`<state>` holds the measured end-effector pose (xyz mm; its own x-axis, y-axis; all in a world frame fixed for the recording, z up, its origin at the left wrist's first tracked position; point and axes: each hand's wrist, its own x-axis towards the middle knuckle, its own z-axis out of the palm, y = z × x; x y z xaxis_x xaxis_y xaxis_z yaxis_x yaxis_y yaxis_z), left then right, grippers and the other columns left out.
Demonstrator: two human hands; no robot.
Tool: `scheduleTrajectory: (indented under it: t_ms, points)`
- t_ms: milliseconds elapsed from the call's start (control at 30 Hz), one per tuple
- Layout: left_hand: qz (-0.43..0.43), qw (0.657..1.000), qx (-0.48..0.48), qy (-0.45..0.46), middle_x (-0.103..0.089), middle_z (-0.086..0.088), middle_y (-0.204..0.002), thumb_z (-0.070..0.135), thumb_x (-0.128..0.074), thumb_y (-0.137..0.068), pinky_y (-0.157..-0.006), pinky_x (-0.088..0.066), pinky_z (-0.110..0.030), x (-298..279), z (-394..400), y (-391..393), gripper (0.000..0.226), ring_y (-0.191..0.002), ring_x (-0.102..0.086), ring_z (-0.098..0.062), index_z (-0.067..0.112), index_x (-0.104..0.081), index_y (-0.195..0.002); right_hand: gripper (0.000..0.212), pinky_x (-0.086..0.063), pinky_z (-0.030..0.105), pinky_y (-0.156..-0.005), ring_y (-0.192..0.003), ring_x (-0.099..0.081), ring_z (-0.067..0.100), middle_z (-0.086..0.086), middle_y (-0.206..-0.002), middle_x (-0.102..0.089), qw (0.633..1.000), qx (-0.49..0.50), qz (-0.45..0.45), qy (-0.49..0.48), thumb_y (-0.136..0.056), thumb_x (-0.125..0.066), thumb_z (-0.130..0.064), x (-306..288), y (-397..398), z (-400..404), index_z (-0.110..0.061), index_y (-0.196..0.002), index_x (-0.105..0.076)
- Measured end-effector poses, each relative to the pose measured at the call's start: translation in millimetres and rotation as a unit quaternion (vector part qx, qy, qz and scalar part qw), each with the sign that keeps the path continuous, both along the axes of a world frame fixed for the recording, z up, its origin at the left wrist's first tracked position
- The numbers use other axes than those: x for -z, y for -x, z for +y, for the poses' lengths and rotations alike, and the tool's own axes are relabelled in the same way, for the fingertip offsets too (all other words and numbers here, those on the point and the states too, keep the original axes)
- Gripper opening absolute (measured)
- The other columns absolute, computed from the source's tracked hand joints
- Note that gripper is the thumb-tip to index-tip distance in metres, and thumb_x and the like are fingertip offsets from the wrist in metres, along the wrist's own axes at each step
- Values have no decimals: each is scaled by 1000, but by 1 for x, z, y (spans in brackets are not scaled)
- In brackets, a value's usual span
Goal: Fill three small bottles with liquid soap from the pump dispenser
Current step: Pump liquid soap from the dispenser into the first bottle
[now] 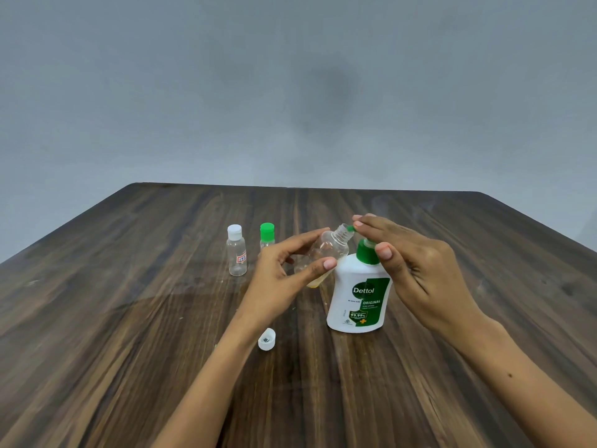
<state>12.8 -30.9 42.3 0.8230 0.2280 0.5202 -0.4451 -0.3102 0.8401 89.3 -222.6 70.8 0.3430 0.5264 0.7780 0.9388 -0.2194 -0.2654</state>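
L hand (pixel 284 263) fingers and thumb curl round the tilted uncapped small bottle (pixel 326 253), neck at the green nozzle (pixel 350 227), while R hand (pixel 416 257) fingers lie straight, close together, prob. pressing the pump dispenser (pixel 358 295) head, on the table (pixel 129 318).

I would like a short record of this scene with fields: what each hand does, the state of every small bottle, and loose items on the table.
left hand: holds the uncapped clear small plastic bottle tilted, its mouth at the green nozzle
right hand: straight fingers press on the green pump head of the white Dettol soap dispenser
held bottle content: a little yellowish liquid at its bottom
white-capped clear bottle: upright, capped, looks empty
green-capped clear bottle: upright, capped, partly hidden
loose white cap: lies on the dark wooden table, near the left forearm
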Motion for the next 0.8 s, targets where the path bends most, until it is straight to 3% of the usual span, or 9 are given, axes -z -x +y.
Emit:
scheduleTrajectory:
  t_ms: [800]
  points:
    - [1, 1000, -1, -5, -70, 16, -112, 31, -71, -74, -84, -47, -11, -1, -1, 1, 45, -104, -65, 2, 28, -64, -118, 63, -48, 45, -102, -132, -48, 13, -1, -137, -57, 1000, 4, -19, 22, -101, -24, -56, -3, 0, -2, -12, -130, -60]
